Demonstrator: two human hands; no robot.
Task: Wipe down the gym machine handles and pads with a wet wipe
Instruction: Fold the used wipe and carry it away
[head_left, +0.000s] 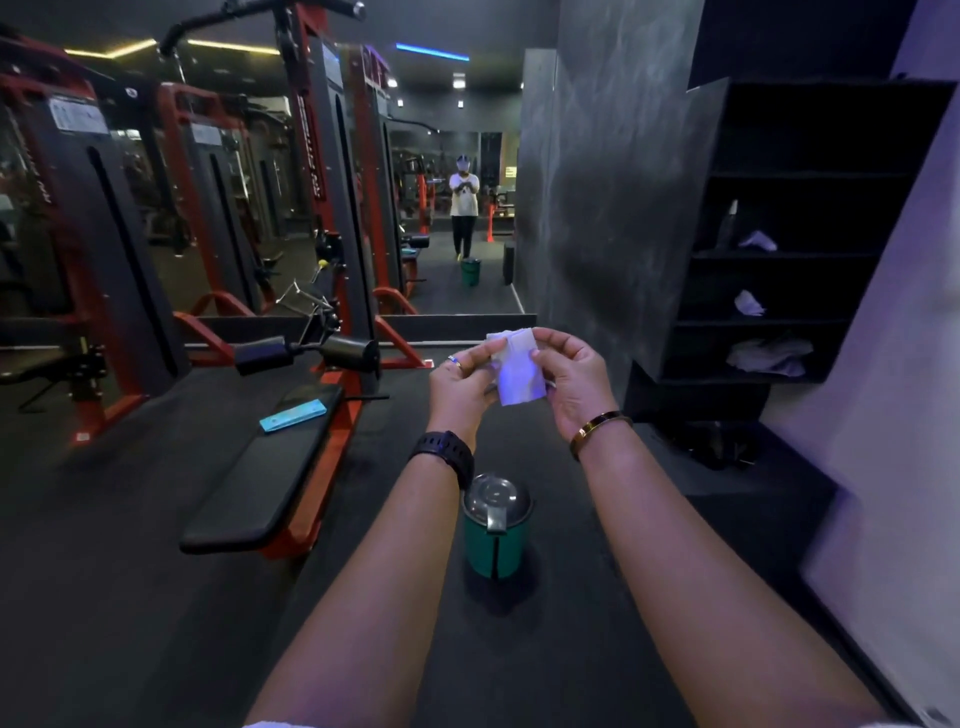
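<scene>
At the centre of the frame both hands are raised in front of the camera and share a white wet wipe. The left hand pinches the wipe's left edge between thumb and fingers, and the right hand pinches its right edge, so the folded sheet hangs between them with its lower part loose below the fingertips. A black watch sits on the left wrist, a gold bangle on the right, and a ring shows on a left finger.

Directly below the hands, low in the centre of the frame, a green bin with a domed metal lid stands on the dark floor, between the two forearms.

To the left of the hands, a black padded seat on a red frame runs from centre left toward the lower left. A flat teal wipe packet lies on its far end, well apart from the hands. Just above it are the machine's black roller pads, and a black pull-down bar hangs in the upper left.

On the right edge, black shelves hold a few crumpled white cloths or papers. The mirror at upper centre reflects a standing person and the green bin.
</scene>
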